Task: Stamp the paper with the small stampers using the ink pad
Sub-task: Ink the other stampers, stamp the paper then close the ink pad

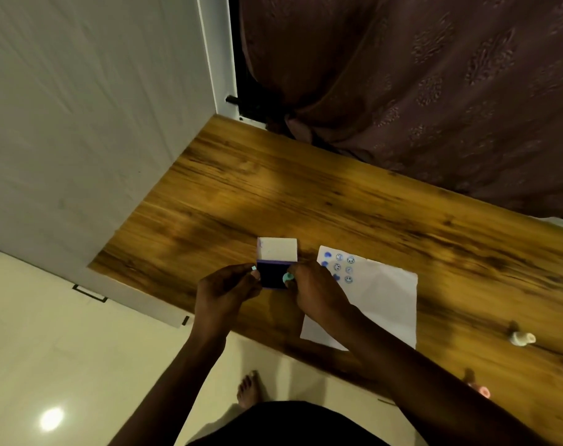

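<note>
Inking a stamper on the pad.
Right hand [318,292] pinching teal stamper [288,277] upon ink pad [270,274]; left hand [224,292] steadying pad; paper [380,300] just right.

A brown wooden table [354,194] with a few small things on it.

A white paper [383,300] lies flat near the front edge, with little blue stamp marks [339,267] in its top left corner. Just to the left of the paper sits an ink pad [272,275] with its white lid [277,249] flipped open. Off to the right, well apart from the paper, a pale stamper [522,338] and a pink stamper [479,389] lie on the wood.
</note>
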Demonstrator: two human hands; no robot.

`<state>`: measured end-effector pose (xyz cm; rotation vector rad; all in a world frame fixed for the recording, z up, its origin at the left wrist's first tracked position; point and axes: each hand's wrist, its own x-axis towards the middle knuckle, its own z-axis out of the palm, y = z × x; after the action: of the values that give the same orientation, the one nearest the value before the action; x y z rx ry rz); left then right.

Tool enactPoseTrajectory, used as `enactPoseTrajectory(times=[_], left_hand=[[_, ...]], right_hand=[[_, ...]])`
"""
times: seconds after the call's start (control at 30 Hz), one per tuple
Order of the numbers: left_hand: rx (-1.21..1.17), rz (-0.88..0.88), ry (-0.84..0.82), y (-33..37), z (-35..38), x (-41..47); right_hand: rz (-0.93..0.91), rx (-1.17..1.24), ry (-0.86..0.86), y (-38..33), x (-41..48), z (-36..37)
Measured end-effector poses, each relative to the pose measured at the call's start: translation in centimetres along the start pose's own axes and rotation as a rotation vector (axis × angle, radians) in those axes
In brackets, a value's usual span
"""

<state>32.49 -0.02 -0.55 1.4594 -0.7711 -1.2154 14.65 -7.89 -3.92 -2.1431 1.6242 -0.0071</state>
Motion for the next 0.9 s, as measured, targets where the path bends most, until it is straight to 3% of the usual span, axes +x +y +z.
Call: enactPoseTrajectory(times=[0.27,0.5,0.67,0.9], left_hand=[[0.021,0.023,-0.037,0.3,0.5,-0.4],[0.023,0.003,-0.079,0.0,1.6,-0.9],[0.017,-0.012,-0.093,-0.2,2.5,-1.0],[0.022,-0.018,-0.117,-0.2,2.7,-0.9]], right_hand=[[0.002,0.116,-0.027,0.0,0.4,-3.2],[0.125,0.247,0.155,4.5,-1.9,-7.9],[0.233,0.198,0.147,7.1,-4.9,-6.1],[0.222,0.225,0.149,6.7,-6.2,-3.5]])
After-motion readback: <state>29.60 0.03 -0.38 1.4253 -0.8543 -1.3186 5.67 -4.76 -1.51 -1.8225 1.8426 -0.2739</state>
